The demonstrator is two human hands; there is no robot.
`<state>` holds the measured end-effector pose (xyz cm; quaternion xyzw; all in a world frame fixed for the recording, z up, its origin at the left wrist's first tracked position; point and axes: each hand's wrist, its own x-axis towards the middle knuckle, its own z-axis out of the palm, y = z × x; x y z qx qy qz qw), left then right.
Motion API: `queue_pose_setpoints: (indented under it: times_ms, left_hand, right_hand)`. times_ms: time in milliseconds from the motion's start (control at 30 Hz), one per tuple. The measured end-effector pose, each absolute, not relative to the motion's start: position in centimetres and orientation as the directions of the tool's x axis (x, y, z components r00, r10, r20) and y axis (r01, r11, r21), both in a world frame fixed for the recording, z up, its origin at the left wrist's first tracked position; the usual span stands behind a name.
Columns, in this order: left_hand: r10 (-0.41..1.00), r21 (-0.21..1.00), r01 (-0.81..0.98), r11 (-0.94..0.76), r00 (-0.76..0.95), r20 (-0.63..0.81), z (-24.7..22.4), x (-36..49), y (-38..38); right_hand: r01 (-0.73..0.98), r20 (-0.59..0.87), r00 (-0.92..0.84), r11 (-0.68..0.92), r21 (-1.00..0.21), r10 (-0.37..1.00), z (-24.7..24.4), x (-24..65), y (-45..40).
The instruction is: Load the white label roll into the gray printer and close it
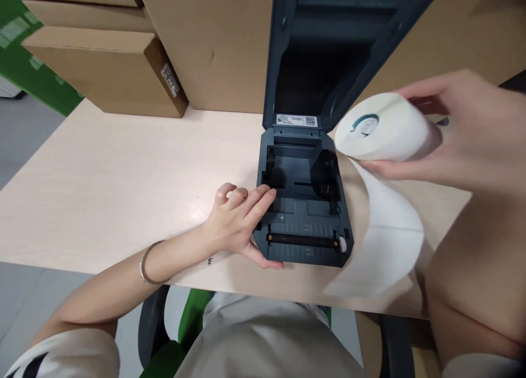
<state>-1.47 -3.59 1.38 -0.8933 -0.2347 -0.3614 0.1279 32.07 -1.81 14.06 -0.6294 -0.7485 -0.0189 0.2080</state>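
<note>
A dark label printer (304,208) sits on the table with its lid (283,55) raised and its inside exposed. Across the front of it runs a black platen roller (304,240). My left hand (242,222) grips the printer's left side, two fingers over the edge and the thumb along the front. To the right of the printer, my right hand (447,131) holds a roll of white labels (382,127) between thumb and fingers, tilted, its core facing the printer. A loose strip of labels (386,241) curls down from the roll toward the table's front edge.
Stacked cardboard boxes (90,74) stand at the back left of the light wooden table (123,170). A large cardboard panel (217,49) rises behind the printer. A chair armrest (152,328) is below the table's front edge.
</note>
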Motion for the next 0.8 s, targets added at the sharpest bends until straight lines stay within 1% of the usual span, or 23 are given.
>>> queue_pose_setpoints:
  times_ms: [67, 133, 333, 467, 600, 733, 800]
  left_hand:
    - [0.338, -0.070, 0.525, -0.848, 0.638, 0.692, 1.2, -1.6, -3.7]
    - [0.354, -0.082, 0.546, -0.834, 0.644, 0.678, 1.1, -1.7, -3.7]
    - [0.322, -0.113, 0.545, -0.831, 0.635, 0.702, 1.7, -1.3, -3.7]
    - [0.318, -0.103, 0.529, -0.842, 0.642, 0.698, 2.0, -1.2, -3.6]
    - [0.336, -0.092, 0.530, -0.843, 0.653, 0.679, 2.0, -1.3, -3.6]
    - [0.309, -0.089, 0.501, -0.861, 0.654, 0.690, 2.2, -1.2, -3.6]
    - [0.305, -0.090, 0.496, -0.864, 0.655, 0.691, 2.3, -1.1, -3.6]
  right_hand:
    - [0.957, 0.276, -0.147, 0.207, -0.202, 0.950, 13.1, 32.5, -0.8]
    - [0.967, 0.204, -0.132, 0.171, -0.190, 0.970, 12.2, 32.6, 0.2]
    - [0.974, 0.110, -0.121, 0.139, -0.177, 0.987, 11.9, 33.6, 1.2]
    - [0.981, 0.035, -0.146, 0.149, -0.121, 0.989, 11.6, 34.2, 1.6]
    - [0.947, -0.060, -0.281, 0.267, -0.180, 0.958, 9.8, 33.1, 2.4]
    - [0.946, -0.111, -0.292, 0.270, -0.177, 0.950, 8.0, 31.7, 2.9]
    - [0.934, -0.140, -0.324, 0.292, -0.207, 0.936, 7.8, 31.6, 3.0]
